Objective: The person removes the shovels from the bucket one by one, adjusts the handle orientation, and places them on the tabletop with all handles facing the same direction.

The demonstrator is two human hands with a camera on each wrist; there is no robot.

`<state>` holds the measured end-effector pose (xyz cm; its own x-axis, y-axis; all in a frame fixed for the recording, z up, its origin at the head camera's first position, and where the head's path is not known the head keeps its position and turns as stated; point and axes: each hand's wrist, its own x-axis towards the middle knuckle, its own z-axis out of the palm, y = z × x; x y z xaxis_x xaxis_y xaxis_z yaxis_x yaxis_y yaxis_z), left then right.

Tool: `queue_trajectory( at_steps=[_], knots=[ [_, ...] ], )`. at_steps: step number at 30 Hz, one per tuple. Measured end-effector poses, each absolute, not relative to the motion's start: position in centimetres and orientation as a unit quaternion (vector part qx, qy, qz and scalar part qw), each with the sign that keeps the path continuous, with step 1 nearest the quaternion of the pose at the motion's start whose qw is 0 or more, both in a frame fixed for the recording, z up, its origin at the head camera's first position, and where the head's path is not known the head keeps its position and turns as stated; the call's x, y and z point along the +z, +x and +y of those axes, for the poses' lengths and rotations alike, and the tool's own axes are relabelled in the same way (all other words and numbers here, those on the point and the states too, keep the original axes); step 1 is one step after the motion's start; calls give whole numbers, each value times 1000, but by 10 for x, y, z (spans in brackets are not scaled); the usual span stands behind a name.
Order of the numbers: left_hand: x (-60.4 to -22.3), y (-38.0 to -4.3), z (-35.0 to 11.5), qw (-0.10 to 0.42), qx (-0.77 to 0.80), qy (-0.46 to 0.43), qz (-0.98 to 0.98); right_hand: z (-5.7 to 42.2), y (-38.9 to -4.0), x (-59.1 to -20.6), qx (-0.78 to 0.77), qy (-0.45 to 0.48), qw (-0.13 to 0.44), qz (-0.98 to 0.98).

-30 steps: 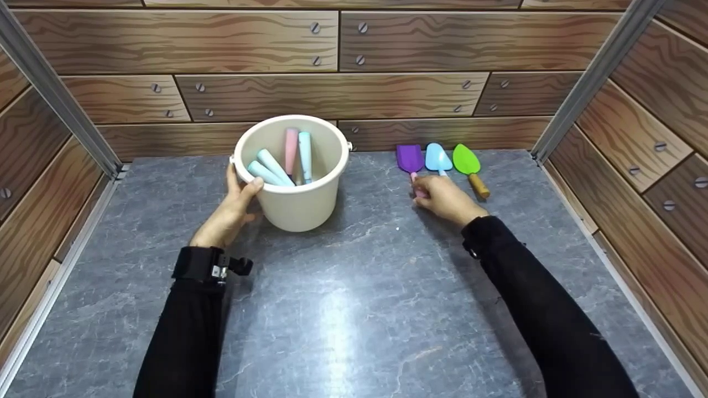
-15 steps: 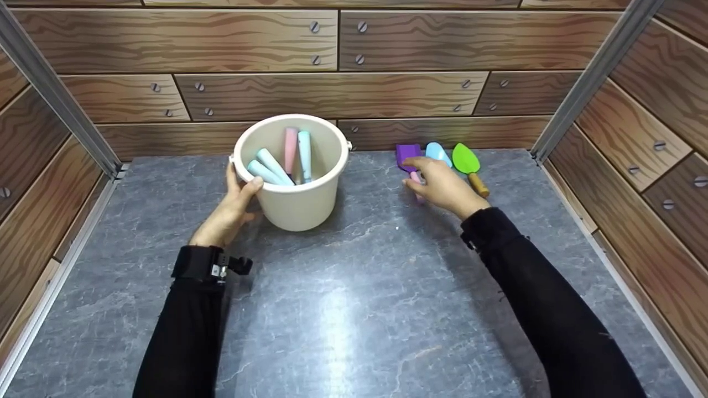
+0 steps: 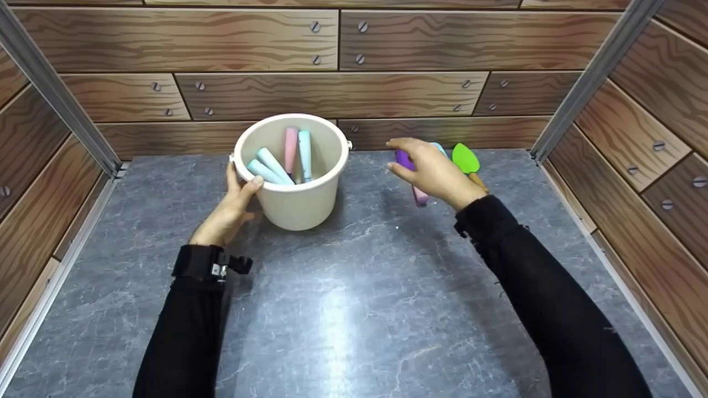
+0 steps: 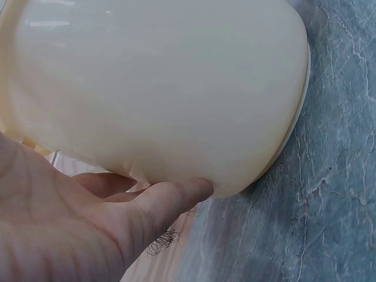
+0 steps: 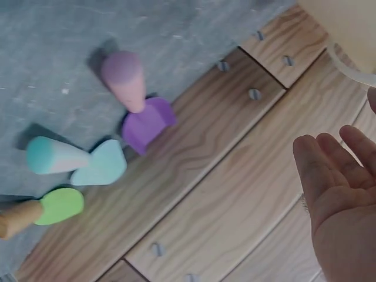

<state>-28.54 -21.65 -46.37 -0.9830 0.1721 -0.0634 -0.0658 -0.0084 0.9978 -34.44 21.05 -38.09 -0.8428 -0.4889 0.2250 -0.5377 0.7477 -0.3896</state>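
Note:
My left hand [image 3: 224, 215] holds the cream bucket [image 3: 298, 210] at its left side, thumb at the rim and fingers against the wall. Inside the bucket lean a pink handle [image 3: 291, 148] and several light-blue handles [image 3: 305, 157]; their lower ends are hidden. Raised over the toy tools at the right, my right hand [image 3: 434, 171] has spread fingers and holds nothing. Partly covered by it in the head view is a purple shovel [image 5: 147, 124] with a pink handle. Beside that lie a light-blue shovel [image 5: 103, 163] and a green trowel [image 3: 466, 158] with a wooden-coloured handle.
The grey marbled tabletop [image 3: 354, 309] is bounded by wood-print panels [image 3: 310, 97] at the back and both sides. Grey metal posts [image 3: 597, 77] stand at the back corners. The three tools lie close to the back panel.
My right hand has let go of the purple shovel's pink handle, its fingers spreading as it rises and shifts a little left and back. The left hand and bucket have stayed in place.

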Motion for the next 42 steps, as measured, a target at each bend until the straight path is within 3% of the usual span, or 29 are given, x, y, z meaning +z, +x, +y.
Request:
queue_trajectory(
  at_steps=[19,42],
  knots=[
    [-464,-286,-217,85,709,35,699,162,-339,-342,189,314,49,-929],
    [-463,-286,-216,81,718,44,690,94,-343,-329,190,356,47,-914]
  ],
)
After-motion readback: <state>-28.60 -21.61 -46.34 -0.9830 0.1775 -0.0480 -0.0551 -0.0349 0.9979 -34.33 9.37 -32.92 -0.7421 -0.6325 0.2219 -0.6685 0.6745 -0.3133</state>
